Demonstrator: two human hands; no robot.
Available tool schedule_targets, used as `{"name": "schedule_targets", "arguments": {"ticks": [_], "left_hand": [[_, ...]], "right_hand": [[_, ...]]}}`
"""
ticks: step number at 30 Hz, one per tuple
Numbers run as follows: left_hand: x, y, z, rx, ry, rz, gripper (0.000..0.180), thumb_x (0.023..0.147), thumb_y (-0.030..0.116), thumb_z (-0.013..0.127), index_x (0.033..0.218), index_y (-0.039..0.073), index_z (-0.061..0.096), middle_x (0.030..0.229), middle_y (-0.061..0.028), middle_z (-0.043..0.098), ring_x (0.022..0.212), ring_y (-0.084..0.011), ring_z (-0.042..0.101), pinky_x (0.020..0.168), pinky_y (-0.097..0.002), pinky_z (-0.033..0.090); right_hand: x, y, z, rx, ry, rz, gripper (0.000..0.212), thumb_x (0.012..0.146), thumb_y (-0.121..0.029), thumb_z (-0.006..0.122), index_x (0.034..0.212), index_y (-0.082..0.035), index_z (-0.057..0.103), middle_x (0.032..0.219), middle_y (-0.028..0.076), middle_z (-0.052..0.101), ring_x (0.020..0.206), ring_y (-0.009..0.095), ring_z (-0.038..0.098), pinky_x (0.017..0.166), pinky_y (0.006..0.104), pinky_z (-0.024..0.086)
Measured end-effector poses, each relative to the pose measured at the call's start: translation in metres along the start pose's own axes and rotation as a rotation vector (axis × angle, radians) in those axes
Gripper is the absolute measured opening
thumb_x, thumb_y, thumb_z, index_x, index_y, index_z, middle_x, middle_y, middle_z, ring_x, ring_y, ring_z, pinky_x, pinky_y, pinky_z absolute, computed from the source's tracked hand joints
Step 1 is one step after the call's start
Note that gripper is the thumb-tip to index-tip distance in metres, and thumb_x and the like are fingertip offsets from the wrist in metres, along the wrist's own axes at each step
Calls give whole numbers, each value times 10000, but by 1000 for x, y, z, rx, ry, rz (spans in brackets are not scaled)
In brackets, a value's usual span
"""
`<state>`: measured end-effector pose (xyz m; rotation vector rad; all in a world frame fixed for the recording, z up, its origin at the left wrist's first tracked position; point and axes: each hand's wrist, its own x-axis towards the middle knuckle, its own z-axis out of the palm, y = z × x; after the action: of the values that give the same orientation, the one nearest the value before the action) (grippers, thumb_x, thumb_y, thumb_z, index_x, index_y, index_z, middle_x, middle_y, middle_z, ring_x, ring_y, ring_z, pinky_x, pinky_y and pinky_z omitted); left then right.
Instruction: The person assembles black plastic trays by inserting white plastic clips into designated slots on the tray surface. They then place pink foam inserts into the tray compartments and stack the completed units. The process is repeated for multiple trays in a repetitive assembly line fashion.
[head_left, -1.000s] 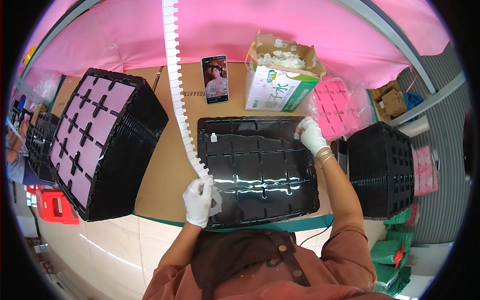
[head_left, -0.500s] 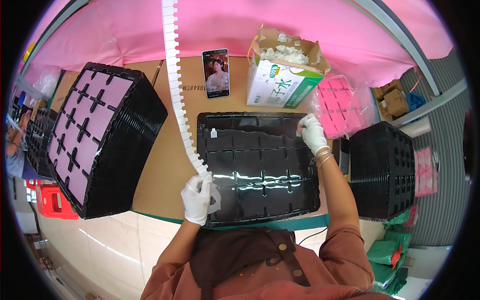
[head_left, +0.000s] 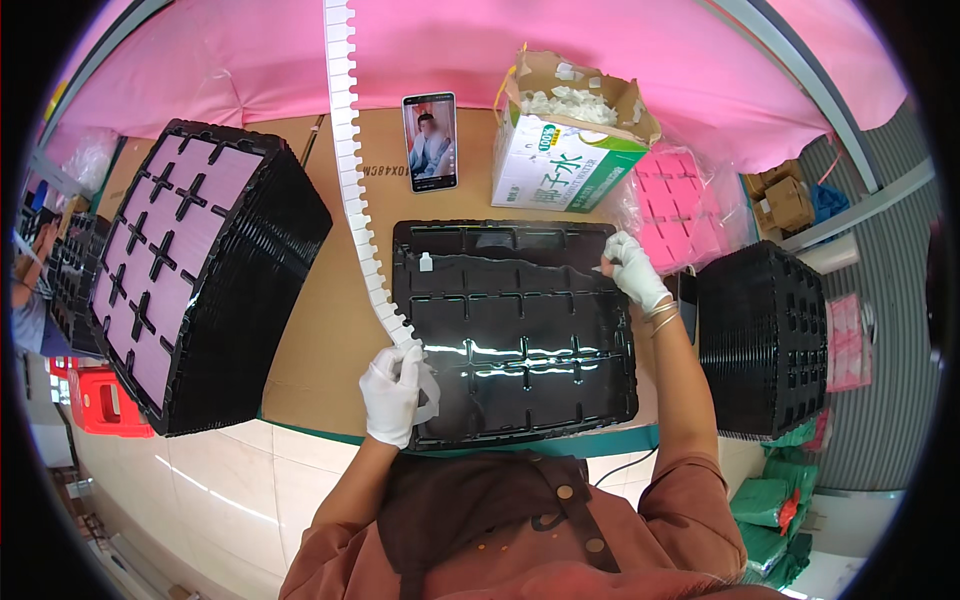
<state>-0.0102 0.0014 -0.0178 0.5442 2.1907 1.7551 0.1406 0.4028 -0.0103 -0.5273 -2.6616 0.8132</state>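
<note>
On the worktop (head_left: 600, 441), over a sheet of cardboard (head_left: 310, 350), a black tray (head_left: 515, 410) lying flat between the hands, only slightly longer across than deep in this view. At its near left side, the left hand (head_left: 390, 395), gloved in white, with thumb and fingers pinched on the lower end of a white strip (head_left: 352, 180). From that pinch, a long axis leading away past the tray's left edge and on to the top of the view, with the notched side toward the tray. Just beside the same hand, a loose translucent loop (head_left: 430, 395), perhaps backing. Near the tray's far right corner, the right hand (head_left: 635, 275), also gloved, with fingertips drawn close together at the rim; impossible to tell for certain about anything held there. So a diagonal across the tray from one hand to the other, with the left at the strip and the right well apart from it. Near the far left corner, a single white tab (head_left: 426, 262) on the tray, almost level with the right fingertips, and between them a wavy line (head_left: 500, 264), possibly an edge of clear film. Beyond, a phone (head_left: 430, 143) and a carton (head_left: 560, 165) of white scraps (head_left: 570, 103); to either side, a left stack (head_left: 255, 270) and a right stack (head_left: 735, 345) of black trays.
</note>
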Motion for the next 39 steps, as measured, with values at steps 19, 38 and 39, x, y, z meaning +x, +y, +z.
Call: {"name": "schedule_targets", "arguments": {"ticks": [19, 38, 39], "left_hand": [[1, -16, 2, -81, 12, -39, 122, 902, 129, 667, 917, 12, 696, 811, -97, 698, 733, -176, 691, 669, -291, 527], [1, -4, -9, -36, -7, -65, 190, 904, 224, 666, 901, 42, 718, 808, -120, 690, 706, -233, 678, 646, -335, 516], [1, -4, -9, -34, -10, -68, 190, 904, 225, 667, 896, 42, 716, 801, -120, 687, 700, -235, 675, 644, -336, 515]], "right_hand": [[120, -173, -9, -307, 472, -380, 215, 735, 52, 541, 851, -63, 682, 882, 147, 663, 883, 349, 624, 820, 434, 494], [100, -191, 158, -107, -119, -50, 95, 757, -39, 665, 845, -73, 678, 897, 143, 660, 899, 340, 650, 804, 427, 507], [101, -188, 163, -115, -103, -58, 84, 756, -34, 658, 824, -78, 678, 878, 134, 660, 887, 334, 650, 790, 428, 507]]}}
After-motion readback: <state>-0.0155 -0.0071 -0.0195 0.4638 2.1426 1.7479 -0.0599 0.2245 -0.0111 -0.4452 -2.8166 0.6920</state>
